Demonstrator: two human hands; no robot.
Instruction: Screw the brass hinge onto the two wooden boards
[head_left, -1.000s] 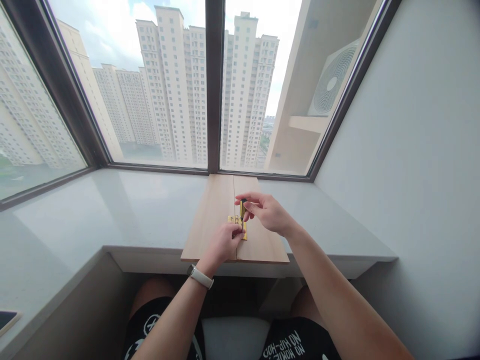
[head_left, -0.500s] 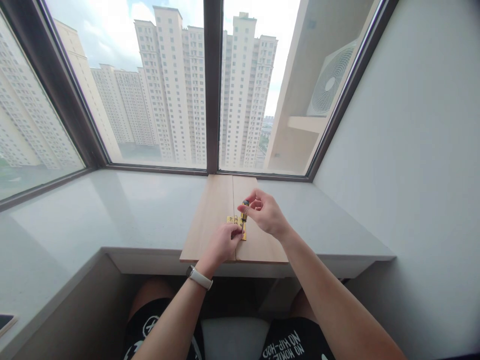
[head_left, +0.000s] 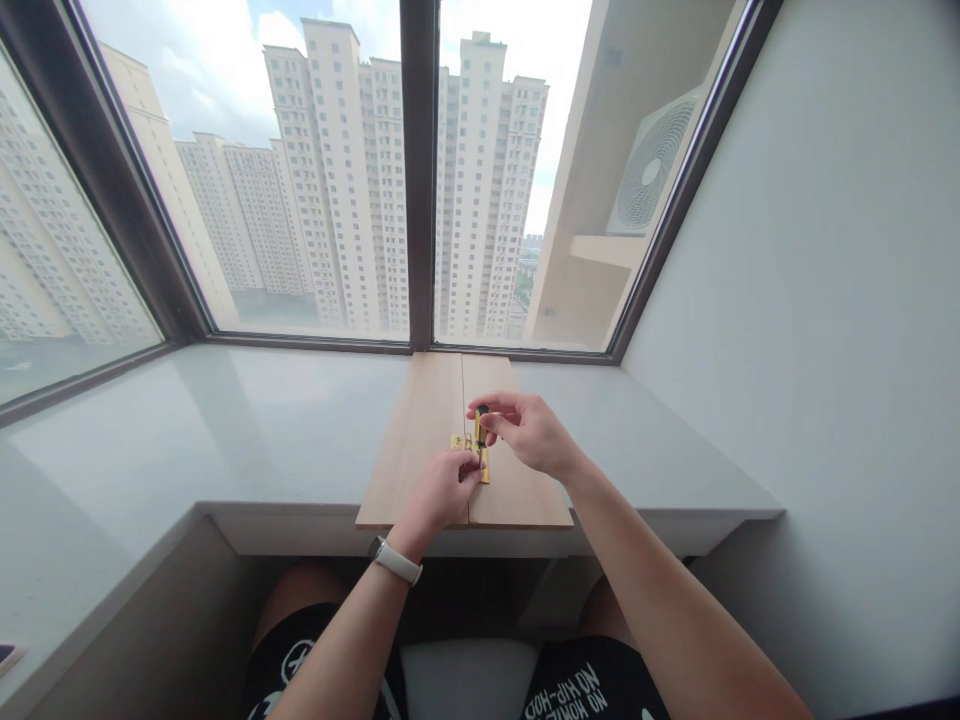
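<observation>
My right hand [head_left: 525, 430] holds a small yellow and black screwdriver [head_left: 481, 425] by its handle, with the shaft pointing down. A gold-coloured hinge [head_left: 485, 474] lies across the seam between two light wooden boards [head_left: 397, 440]. My left hand [head_left: 448, 483] rests on the boards at the hinge, its fingertips pinched by the lower end of the shaft and covering part of the hinge. What those fingertips grip is too small to make out.
The boards lie on a white sill [head_left: 300, 430] and stick out slightly past its front edge. Behind them stands a dark window frame [head_left: 422, 200]. A white wall [head_left: 825, 250] rises on the right. A dark object [head_left: 7, 655] shows at the far left edge.
The fingers of my right hand have shifted on the screwdriver handle, which now stands more upright. The whole view has moved slightly. My left hand stays at the hinge.
</observation>
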